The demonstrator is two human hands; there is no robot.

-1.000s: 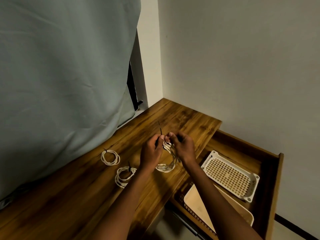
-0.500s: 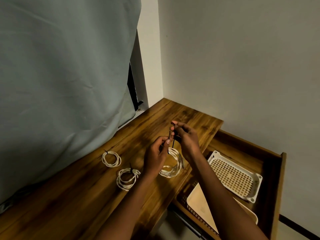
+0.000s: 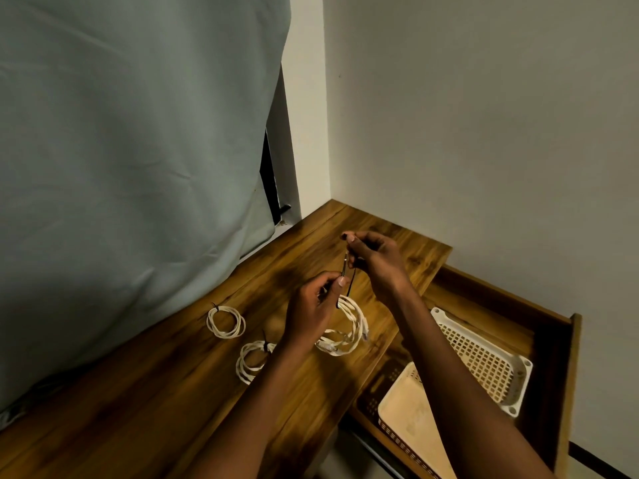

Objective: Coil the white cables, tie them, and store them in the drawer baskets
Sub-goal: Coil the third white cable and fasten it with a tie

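A wooden desktop (image 3: pixel 166 402) fills a room corner, with a grey-green curtain (image 3: pixel 131 150) hanging on the left and plain walls behind and to the right.

Nearest, at the lower right, an open wooden drawer (image 3: pixel 556 368) holds two baskets: a cream basket (image 3: pixel 411 423), cut off by the right forearm and the bottom edge of the view, and beyond it a white perforated basket (image 3: pixel 491 368) lying tilted against the drawer's far side. A darker mesh patch shows beneath the cream one, too dim to identify.

On the desktop there are three coiled white cables. Two lie free: a tied coil (image 3: pixel 250 361) beside the left forearm, partly covered by it, with a dark tie at its top, and a second tied coil (image 3: pixel 225 322) farther left, well apart from the hands.

The third coil (image 3: pixel 349 331) hangs from the left hand (image 3: pixel 311 312), whose thumb and fingers pinch it at the top. A thin black tie (image 3: pixel 350 283) runs up from that pinch to the right hand (image 3: pixel 375 259), which grips its upper end between thumb and curled fingers, raised above the left. Whether the coil's lower loop touches the wood is hard to tell.
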